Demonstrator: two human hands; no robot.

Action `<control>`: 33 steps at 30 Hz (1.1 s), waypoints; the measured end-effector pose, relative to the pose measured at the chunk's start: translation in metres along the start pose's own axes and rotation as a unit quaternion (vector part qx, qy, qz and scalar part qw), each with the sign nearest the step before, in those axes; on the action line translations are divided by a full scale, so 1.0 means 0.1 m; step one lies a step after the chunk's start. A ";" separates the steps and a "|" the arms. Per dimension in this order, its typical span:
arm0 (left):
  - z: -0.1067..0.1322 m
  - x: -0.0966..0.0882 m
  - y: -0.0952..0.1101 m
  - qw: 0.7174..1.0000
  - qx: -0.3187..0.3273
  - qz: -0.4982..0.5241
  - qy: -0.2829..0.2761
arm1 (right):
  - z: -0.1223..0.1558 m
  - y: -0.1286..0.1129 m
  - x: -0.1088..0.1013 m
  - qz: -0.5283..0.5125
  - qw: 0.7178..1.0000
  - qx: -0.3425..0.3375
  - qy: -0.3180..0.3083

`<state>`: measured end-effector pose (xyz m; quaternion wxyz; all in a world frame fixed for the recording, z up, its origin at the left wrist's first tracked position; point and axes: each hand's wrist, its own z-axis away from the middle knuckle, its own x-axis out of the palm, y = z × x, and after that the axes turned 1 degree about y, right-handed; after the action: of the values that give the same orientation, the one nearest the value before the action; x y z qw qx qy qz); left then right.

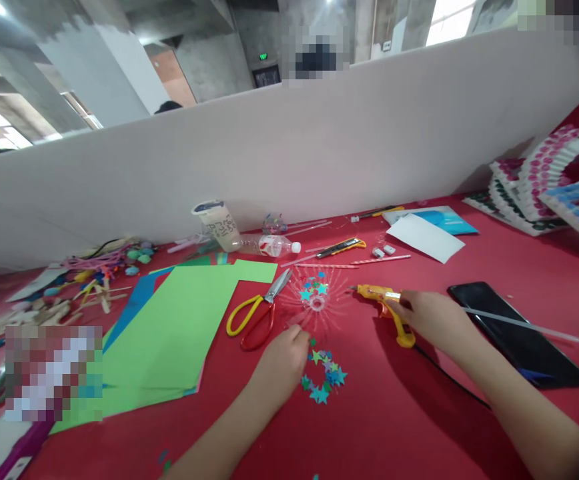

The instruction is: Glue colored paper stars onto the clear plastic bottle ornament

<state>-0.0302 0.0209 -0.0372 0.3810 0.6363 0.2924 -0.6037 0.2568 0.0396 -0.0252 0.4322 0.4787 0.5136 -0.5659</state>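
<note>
My right hand (432,321) is closed round the handle of a yellow glue gun (385,303), whose nozzle points left toward a clear plastic sunburst piece (314,301) with small stars stuck on it. A clear glue stick (519,325) pokes out of the gun's back, over a black phone (517,341). My left hand (282,363) rests on the red table, fingers pinched at the sunburst's near edge; what they pinch is too small to see. A heap of teal and green paper stars (325,377) lies just right of that hand.
Scissors with yellow and red handles (258,312) lie left of the sunburst. Green and blue paper sheets (169,333) cover the left. A plastic bottle (269,247), cup (217,223), utility knife (342,248), white paper (424,238) and sticker sheets (544,180) sit along the white partition (289,153).
</note>
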 end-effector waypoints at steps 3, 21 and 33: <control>0.03 -0.07 -0.02 0.999 -0.014 0.033 0.012 | 0.01 0.02 0.09 0.013 1.000 0.019 -0.017; -0.11 -0.07 0.18 0.991 0.028 -0.081 -0.101 | -0.08 0.10 0.05 -0.199 0.979 0.038 -0.002; -0.17 -0.10 0.29 0.984 0.016 -0.123 -0.125 | -0.08 0.13 -0.14 -0.640 0.760 0.094 -0.068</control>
<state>0.0021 0.0209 -0.0242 0.3272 0.5209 0.3083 -0.7256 0.2721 0.0466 -0.0141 -0.0436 0.0373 0.6135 -0.7876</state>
